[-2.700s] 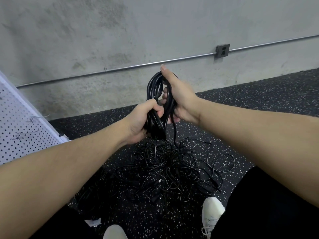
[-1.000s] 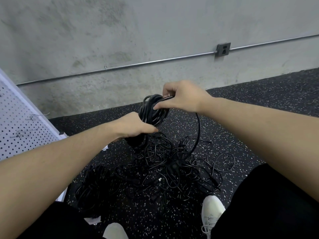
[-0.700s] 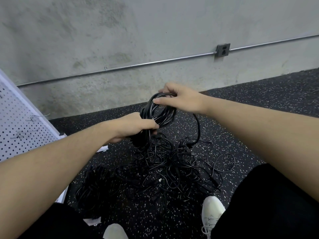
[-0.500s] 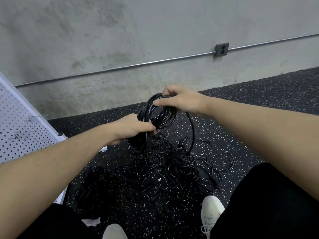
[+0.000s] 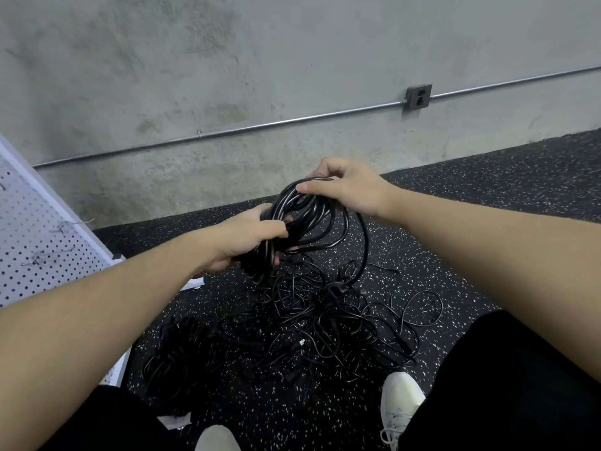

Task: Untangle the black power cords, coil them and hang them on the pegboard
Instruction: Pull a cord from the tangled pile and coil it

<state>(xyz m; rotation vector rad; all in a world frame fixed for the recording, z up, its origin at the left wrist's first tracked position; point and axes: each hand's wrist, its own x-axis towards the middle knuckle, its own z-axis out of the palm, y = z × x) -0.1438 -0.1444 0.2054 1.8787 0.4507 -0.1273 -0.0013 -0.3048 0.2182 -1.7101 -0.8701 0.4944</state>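
Observation:
A coil of black power cord [image 5: 305,216] is held in the air between both hands. My left hand [image 5: 247,237] grips the lower part of the coil in a fist. My right hand [image 5: 344,187] pinches the top loops between thumb and fingers. One strand [image 5: 366,242] runs from the coil down to a tangled heap of black cords [image 5: 325,320] on the speckled floor. A second dark bundle of cord [image 5: 182,349] lies at the lower left. The white pegboard [image 5: 29,242] with metal hooks [image 5: 70,224] leans at the left edge.
A concrete wall with a metal conduit [image 5: 260,126] and a socket box [image 5: 418,97] stands behind. My white shoes [image 5: 400,402] and black trouser legs fill the bottom of the view. A white pegboard foot [image 5: 195,283] sits by the heap.
The coil has been lowered from an upright hold and turned flatter. My right hand moved from the coil's side to pinching its top, bringing the loose strand round.

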